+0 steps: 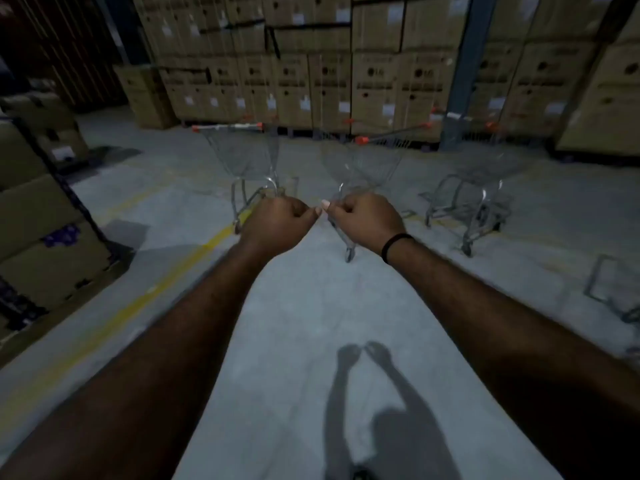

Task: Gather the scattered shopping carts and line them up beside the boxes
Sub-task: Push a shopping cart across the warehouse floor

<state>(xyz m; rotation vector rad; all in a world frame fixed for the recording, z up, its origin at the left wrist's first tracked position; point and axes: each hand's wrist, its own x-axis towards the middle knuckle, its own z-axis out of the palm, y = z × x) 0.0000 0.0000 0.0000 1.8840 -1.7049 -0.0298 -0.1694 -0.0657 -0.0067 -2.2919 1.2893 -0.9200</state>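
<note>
Three wire shopping carts with orange-tipped handles stand in a row in front of a wall of stacked cardboard boxes (311, 81). My left hand (277, 221) is closed on the near wire edge of the left cart (242, 150). My right hand (363, 220), with a black band on its wrist, is closed on the near edge of the middle cart (367, 161). My two fists almost touch. The right cart (478, 195) stands apart, untouched. All of this is blurred.
Part of another cart (616, 296) shows at the right edge. More boxes (41, 237) are stacked on a pallet at the left. A yellow floor line (173, 271) runs diagonally across the concrete. A blue steel post (464, 64) stands among the boxes.
</note>
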